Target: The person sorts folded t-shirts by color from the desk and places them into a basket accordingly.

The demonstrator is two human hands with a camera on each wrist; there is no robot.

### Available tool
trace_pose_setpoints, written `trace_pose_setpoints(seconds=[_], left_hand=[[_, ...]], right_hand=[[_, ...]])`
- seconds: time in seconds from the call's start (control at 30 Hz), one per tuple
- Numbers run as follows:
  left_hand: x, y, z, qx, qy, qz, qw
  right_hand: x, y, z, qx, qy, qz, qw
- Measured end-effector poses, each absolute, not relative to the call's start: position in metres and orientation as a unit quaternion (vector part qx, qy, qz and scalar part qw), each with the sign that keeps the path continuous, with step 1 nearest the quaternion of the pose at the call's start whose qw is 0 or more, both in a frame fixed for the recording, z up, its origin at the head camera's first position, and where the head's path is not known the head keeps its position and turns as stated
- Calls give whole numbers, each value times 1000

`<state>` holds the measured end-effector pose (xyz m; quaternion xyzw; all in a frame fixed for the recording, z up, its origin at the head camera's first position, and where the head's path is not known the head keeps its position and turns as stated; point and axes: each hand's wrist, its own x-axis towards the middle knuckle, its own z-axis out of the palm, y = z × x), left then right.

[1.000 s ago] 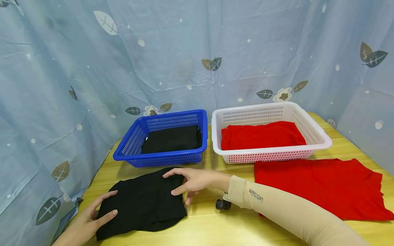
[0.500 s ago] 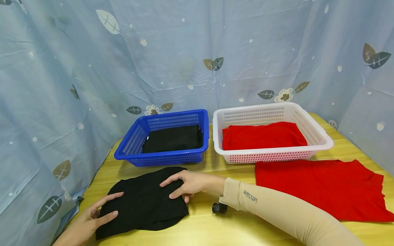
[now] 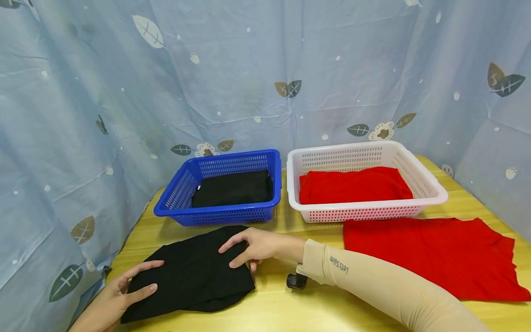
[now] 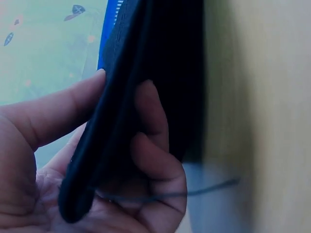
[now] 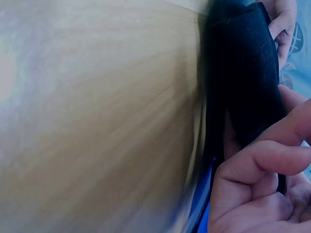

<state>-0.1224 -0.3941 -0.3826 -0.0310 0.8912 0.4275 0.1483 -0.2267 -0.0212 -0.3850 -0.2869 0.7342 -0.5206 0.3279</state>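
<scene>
One black cloth (image 3: 195, 272) spans lengthwise from left hand (image 3: 117, 293) to right hand (image 3: 256, 245), each gripping an end, near the table (image 3: 290, 309)'s left edge.

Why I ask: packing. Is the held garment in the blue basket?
Out: left hand and right hand hold the black garment in front of the blue basket.

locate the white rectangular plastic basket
Head view, right of centre: the white basket stands beside the blue rectangular plastic basket, behind the spread-out red cloth.
</scene>
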Motion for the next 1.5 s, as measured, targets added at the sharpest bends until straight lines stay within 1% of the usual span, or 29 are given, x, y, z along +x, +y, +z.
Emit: trace_pose_setpoints(seconds=[0.3, 0.5, 0.6, 0.83, 0.93, 1.2, 1.5], left_hand=[[-119, -392, -373, -19, 903, 407, 134], [-114, -393, -370, -3, 919, 384, 90], [-114, -392, -365, -4, 919, 385, 80], [-111, -391, -357, 31, 918, 393, 36], [-108, -392, -354, 37, 920, 389, 30], [-108, -393, -338, 22, 918, 395, 37], [-106, -390, -318, 36, 923, 384, 12]], right_hand=[[-229, -16, -380, -316, 736, -505, 322], [-228, -13, -373, -311, 731, -513, 324], [-227, -11, -369, -312, 732, -514, 321], [-229, -8, -360, -327, 735, -506, 311], [-228, -8, -356, -330, 736, -505, 307], [-224, -5, -339, -337, 734, -507, 300], [-224, -1, -321, -360, 739, -498, 276]])
